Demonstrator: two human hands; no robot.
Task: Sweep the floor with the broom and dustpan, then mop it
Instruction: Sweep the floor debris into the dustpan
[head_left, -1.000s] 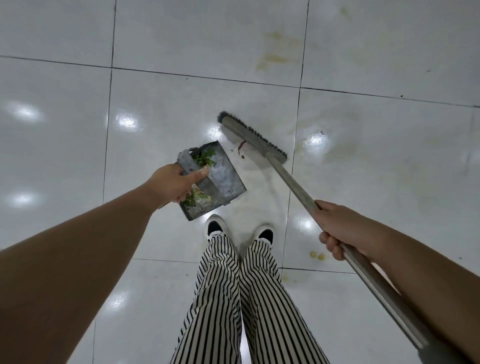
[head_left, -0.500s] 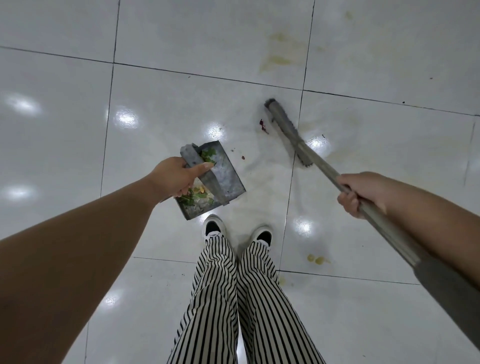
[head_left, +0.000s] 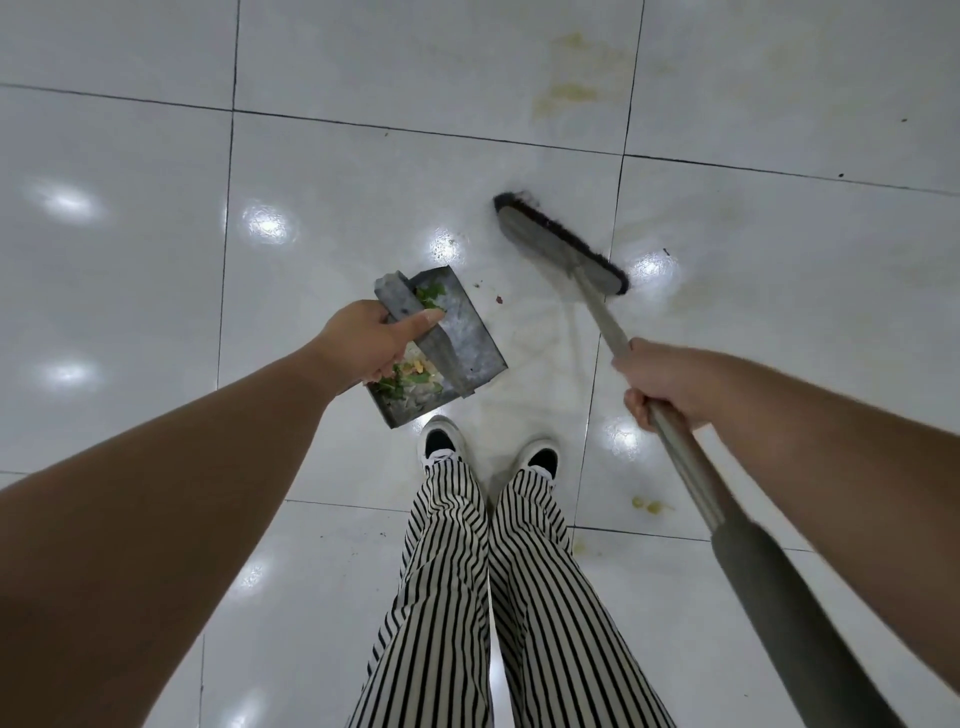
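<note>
My left hand (head_left: 366, 340) grips the handle of a grey metal dustpan (head_left: 467, 332), held just above the floor in front of my feet. Green leaves and pale food scraps (head_left: 410, 379) lie inside the pan. My right hand (head_left: 662, 382) grips the metal handle of the broom (head_left: 558, 241). The broom's dark bristled head rests on the white tile to the right of the dustpan and beyond it. A small dark red scrap (head_left: 499, 299) and a few green specks (head_left: 478, 284) lie on the floor between pan and broom head.
Glossy white floor tiles with dark grout lines (head_left: 621, 156) surround me. Yellowish stains mark the far tile (head_left: 571, 88), and yellow spots (head_left: 647, 504) lie by my right foot. My striped trousers and black-and-white shoes (head_left: 441, 441) stand just behind the dustpan.
The broom head swung away to the upper right, then came back left and nearer the dustpan. My right hand shifted with it. The dustpan stayed about where it was.
</note>
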